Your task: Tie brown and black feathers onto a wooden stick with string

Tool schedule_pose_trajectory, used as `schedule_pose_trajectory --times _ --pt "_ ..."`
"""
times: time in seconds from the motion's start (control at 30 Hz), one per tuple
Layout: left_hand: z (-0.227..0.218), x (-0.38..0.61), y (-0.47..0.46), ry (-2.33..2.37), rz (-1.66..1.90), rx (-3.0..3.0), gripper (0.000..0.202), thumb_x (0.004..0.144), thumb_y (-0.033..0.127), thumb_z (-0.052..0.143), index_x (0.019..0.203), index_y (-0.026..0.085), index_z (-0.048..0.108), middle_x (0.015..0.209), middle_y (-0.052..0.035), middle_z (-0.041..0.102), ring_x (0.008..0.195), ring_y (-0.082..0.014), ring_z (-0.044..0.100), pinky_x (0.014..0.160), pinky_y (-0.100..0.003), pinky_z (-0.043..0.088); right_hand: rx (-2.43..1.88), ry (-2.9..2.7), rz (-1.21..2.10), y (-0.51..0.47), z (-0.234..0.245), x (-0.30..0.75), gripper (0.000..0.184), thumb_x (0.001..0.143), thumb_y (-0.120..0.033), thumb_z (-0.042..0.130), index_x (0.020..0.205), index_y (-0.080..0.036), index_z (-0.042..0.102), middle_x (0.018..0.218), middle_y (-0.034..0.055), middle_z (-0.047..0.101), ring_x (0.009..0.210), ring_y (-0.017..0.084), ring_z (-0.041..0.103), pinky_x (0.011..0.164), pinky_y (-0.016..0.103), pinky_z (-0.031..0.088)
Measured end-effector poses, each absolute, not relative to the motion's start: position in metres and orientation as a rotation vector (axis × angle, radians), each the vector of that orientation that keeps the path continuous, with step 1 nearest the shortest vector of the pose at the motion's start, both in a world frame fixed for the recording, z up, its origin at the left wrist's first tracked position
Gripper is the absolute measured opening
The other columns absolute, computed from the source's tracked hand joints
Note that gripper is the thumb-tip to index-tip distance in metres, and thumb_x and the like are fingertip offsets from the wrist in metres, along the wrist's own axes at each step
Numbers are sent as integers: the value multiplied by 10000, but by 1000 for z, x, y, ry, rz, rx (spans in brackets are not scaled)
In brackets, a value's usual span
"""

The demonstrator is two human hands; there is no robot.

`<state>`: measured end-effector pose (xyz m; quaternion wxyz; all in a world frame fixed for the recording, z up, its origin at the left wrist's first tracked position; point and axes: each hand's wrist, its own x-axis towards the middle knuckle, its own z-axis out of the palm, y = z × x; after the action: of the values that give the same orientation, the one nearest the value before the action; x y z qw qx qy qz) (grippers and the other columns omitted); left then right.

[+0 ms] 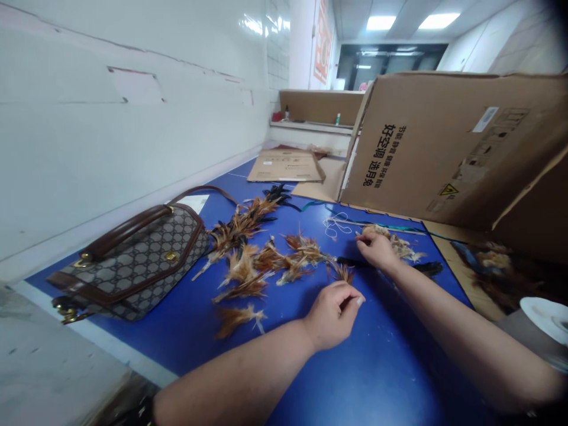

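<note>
My left hand (335, 315) is over the middle of the blue table, its thumb and fingers curled together in a pinch. What it holds, if anything, is too small to make out. Just beyond its knuckles is a small tuft of brown feathers (342, 273); I cannot tell whether the hand touches it. Farther right, my right hand (377, 251) is also closed, fingertips pinched, and anything in them is hidden. Pale feathers (399, 245) lie right behind that hand, and a black feather (428, 269) shows beyond the wrist. Several brown feather bunches (246, 269) spread to the left.
A patterned handbag (164, 260) with a brown handle lies at the left against the wall. White string (337, 225) and green ribbon (390, 227) lie at the back. A large cardboard box (426, 148) stands behind, right; flat cardboard (286, 165) and a white roll (545, 316) flank the table.
</note>
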<state>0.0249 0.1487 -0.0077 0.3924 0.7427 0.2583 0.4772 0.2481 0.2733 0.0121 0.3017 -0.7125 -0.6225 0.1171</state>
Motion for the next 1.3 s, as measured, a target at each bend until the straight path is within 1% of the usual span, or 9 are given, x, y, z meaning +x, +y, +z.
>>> schedule_pose_trajectory --times 0.07,0.2,0.27,0.5,0.7,0.83,0.97,1.13,1.3 --pt "-9 26 148 646 1202 1894 152 963 220 589 907 158 717 811 -55 667 794 -169 628 777 -296 493 -1931 -1721 312 284 7 239 196 911 -266 666 1021 -153 781 909 79 773 862 233 721 842 360 574" --pt "-10 26 146 580 1176 1919 165 970 215 576 915 158 721 807 -57 663 788 -169 623 775 -299 494 -1975 -1853 298 304 2 219 336 1005 -371 638 1286 -187 647 1308 105 655 1095 232 672 934 443 585" --pt "-10 26 147 560 1171 1925 168 974 207 569 920 158 721 805 -55 661 788 -169 622 776 -299 494 -1973 -1915 283 312 2 210 346 1013 -374 627 1314 -202 630 1353 108 630 1124 233 660 945 451 583" --pt "-11 23 148 564 1162 1951 159 984 200 563 928 165 707 809 -49 655 800 -168 620 790 -299 494 -1919 -2028 333 320 19 199 352 1005 -370 638 1306 -188 635 1317 109 650 1098 233 672 929 445 588" --pt "-12 20 149 502 1148 1972 177 1001 220 554 962 171 720 841 -55 670 827 -170 629 815 -299 500 -1854 -2015 311 266 62 222 355 915 -246 641 1232 -129 749 994 90 804 834 196 706 813 285 544" --pt "-11 18 150 533 1140 1986 185 1010 246 553 970 182 721 846 -53 671 829 -173 627 825 -311 504 -1775 -2086 296 209 94 246 280 897 -242 620 1093 -157 802 1043 54 808 914 191 712 835 249 508" --pt "-11 16 149 549 1155 1998 185 1014 254 551 1029 195 725 896 -59 701 864 -176 657 846 -315 532 -1747 -2167 199 149 114 275 237 907 -300 616 967 -187 816 892 37 807 786 189 707 735 256 496" --pt "-15 16 147 631 1167 1984 215 1007 265 569 1142 208 726 994 -78 731 858 -167 687 817 -304 575 -1924 -2156 96 83 101 307 198 904 -311 629 875 -231 808 842 49 794 790 220 723 737 279 498" --pt "-19 15 146 694 1149 1947 266 999 283 583 1223 214 708 989 -73 734 800 -150 691 734 -273 592 -2059 -2172 54 31 73 327 249 948 -292 563 943 -209 798 944 101 787 833 235 729 782 314 523"
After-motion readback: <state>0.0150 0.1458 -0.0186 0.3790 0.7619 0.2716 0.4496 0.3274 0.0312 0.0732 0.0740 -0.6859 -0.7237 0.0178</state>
